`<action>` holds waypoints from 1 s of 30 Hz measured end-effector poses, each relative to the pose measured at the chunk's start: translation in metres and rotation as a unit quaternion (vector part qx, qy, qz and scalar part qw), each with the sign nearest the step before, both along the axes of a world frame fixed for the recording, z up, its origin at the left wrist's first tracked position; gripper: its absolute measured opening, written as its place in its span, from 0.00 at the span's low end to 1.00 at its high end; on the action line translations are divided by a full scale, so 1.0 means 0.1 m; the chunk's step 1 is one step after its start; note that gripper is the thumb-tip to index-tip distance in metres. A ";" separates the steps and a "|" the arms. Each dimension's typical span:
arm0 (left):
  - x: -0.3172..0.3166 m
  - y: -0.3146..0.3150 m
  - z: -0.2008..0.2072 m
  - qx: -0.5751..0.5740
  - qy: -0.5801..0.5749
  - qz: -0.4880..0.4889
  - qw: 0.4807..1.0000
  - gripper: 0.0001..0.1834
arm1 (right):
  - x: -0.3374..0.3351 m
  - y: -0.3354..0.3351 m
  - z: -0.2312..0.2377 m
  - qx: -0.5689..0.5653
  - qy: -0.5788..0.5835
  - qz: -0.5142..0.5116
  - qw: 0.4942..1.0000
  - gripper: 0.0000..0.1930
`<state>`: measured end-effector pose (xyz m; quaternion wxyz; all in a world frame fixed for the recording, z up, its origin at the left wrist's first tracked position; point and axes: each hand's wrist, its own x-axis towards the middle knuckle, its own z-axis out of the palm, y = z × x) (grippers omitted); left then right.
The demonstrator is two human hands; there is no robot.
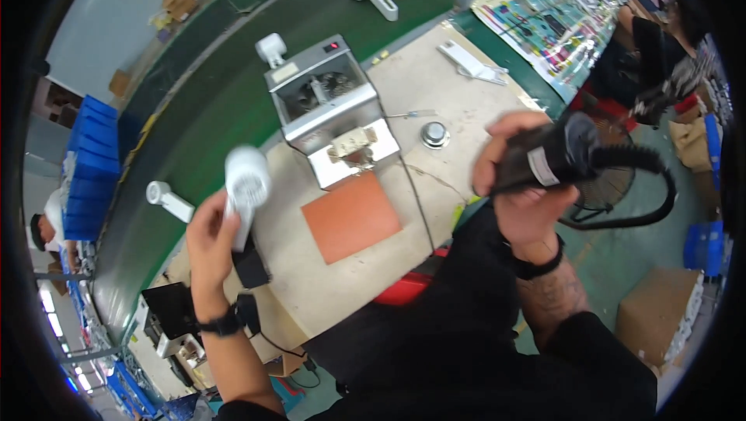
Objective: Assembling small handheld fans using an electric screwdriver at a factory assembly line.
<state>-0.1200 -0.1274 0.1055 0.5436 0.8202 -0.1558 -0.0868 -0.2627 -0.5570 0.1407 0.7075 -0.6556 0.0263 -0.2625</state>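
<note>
My left hand [210, 238] is closed round the handle of a white handheld fan [248, 176], whose round head points up and is slightly blurred. On the right, my right hand [532, 211] grips a black cylindrical corded tool [548, 158] with a pale label and a thick coiled cord [645, 158]. The tool's working end is hidden by blur and fingers. Between the hands stands a metal screw feeder [330, 94] with a lit red display. An orange mat [351, 217] lies before it. A round silver-topped piece [435, 136] sits right of the feeder.
Green conveyor [303, 20] curves behind the table [311, 296], carrying white handheld fans [169, 201]. White casing parts [472, 62] lie at the table's far right. A floor fan [602, 188] and cardboard box [659, 316] stand on the right. Other people work at both sides.
</note>
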 end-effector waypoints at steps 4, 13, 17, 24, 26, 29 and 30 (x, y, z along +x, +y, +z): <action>-0.63 -0.52 0.19 0.070 -0.030 -0.142 0.987 0.18 | 0.40 0.34 0.47 0.026 -0.024 0.090 0.995 0.65; -0.54 -1.46 -0.31 0.074 -0.207 -0.075 0.973 0.13 | 1.15 0.96 0.15 0.053 -0.140 0.118 0.982 0.56; -0.65 -1.54 -0.55 0.072 -0.296 -0.030 0.952 0.10 | 1.17 1.05 -0.03 0.033 -0.132 0.110 0.985 0.53; -0.70 -1.52 -0.56 0.101 -0.316 -0.049 0.942 0.13 | 1.15 1.09 -0.22 0.031 -0.100 0.116 0.988 0.56; -0.68 -1.50 -0.57 0.105 -0.327 -0.053 0.938 0.14 | 1.13 1.04 -0.24 0.038 -0.083 0.122 0.988 0.57; -0.69 -1.48 -0.57 0.108 -0.333 -0.069 0.934 0.14 | 1.04 1.03 -0.23 0.074 -0.082 0.121 0.986 0.57; -0.69 -1.47 -0.56 0.115 -0.332 -0.070 0.934 0.14 | 1.01 0.98 -0.22 0.052 -0.080 0.134 0.986 0.57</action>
